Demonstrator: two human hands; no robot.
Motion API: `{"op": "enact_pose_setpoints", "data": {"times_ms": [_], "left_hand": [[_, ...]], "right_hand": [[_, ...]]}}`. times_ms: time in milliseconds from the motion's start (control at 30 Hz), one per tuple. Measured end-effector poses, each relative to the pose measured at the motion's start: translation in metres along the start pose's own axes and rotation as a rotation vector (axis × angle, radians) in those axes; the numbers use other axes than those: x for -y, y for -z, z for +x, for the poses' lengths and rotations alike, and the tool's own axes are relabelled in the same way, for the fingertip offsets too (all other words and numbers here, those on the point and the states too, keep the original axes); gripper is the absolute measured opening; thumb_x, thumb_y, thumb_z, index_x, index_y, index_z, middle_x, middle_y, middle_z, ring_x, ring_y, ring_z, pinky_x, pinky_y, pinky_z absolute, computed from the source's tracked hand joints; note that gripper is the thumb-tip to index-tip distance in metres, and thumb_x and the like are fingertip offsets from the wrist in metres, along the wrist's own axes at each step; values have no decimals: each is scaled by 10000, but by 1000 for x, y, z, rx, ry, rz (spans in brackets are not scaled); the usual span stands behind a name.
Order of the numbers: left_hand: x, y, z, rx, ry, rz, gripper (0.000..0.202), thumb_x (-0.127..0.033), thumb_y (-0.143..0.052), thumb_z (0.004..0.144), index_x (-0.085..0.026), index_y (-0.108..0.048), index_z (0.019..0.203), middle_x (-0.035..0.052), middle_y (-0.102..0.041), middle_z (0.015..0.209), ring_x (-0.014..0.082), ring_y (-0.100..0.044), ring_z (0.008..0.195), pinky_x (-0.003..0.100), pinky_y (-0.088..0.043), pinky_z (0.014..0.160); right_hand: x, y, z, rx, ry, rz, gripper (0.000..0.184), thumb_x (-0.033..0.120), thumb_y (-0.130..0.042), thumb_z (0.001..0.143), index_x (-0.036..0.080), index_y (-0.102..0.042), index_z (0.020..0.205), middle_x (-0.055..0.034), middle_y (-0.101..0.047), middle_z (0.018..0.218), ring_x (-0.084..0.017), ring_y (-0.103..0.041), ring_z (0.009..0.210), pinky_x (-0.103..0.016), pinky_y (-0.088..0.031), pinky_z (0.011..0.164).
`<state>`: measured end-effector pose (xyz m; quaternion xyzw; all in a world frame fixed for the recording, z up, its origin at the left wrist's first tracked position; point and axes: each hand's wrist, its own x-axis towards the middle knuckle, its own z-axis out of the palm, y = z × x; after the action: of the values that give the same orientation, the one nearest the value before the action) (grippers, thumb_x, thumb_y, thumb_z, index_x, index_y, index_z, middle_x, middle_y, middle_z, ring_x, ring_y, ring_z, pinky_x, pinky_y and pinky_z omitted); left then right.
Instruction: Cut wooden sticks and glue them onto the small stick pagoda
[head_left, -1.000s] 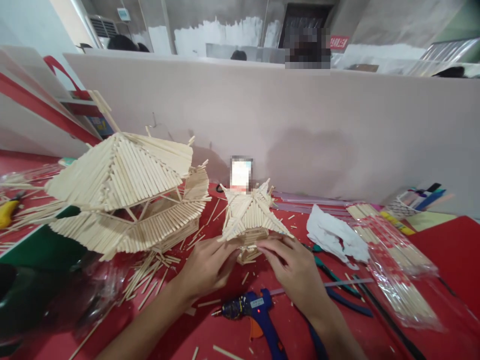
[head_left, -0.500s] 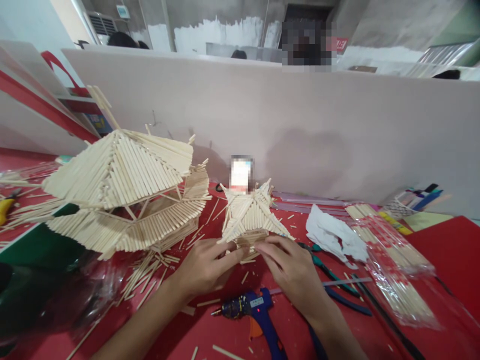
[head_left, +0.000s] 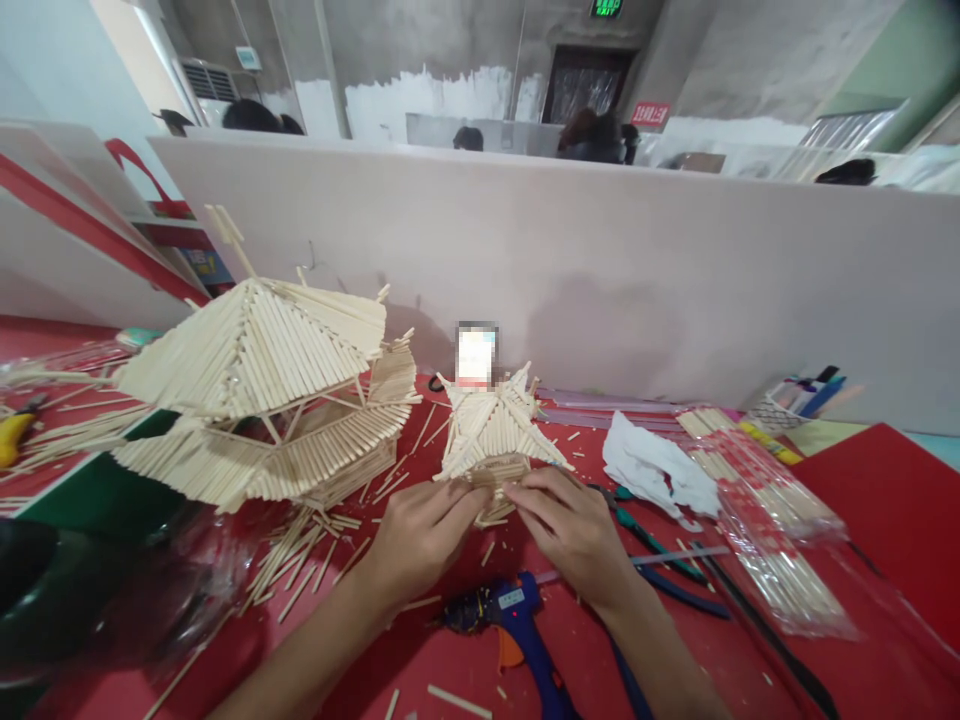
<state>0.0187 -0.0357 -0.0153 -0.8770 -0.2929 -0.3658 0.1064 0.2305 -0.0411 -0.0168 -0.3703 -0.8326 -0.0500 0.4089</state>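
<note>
At mid-frame, left hand (head_left: 424, 530) and right hand (head_left: 568, 522), fingers bent at the little stick house (head_left: 491, 430), should press softly; I can't tell if they pinch anything.

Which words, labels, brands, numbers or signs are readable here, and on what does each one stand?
"EXIT": green sign; the characters above it are blurred.
Red sign: too blurred to read.
Glue gun label: too small.
Screen: pixelated, unreadable.
Nothing else is legible.

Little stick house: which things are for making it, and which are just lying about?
Probably for the job:
little stick house
blue glue gun
loose sticks
bagged sticks

Probably just lying about:
crumpled white tissue
pens in the holder
</note>
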Motion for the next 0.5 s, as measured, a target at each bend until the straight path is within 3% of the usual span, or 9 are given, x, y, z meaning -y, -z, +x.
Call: {"op": "enact_pose_setpoints", "data": {"times_ms": [500], "left_hand": [[4, 6, 6, -15, -95, 63, 221, -135, -434, 990, -146, -652, 1026, 49, -740, 884, 151, -692, 770, 254, -527, 651]], "right_hand": [[2, -1, 3, -12, 55, -10, 232, 151, -470, 993, 175, -700, 978, -59, -736, 867, -152, -696, 795, -259, -551, 725]]}}
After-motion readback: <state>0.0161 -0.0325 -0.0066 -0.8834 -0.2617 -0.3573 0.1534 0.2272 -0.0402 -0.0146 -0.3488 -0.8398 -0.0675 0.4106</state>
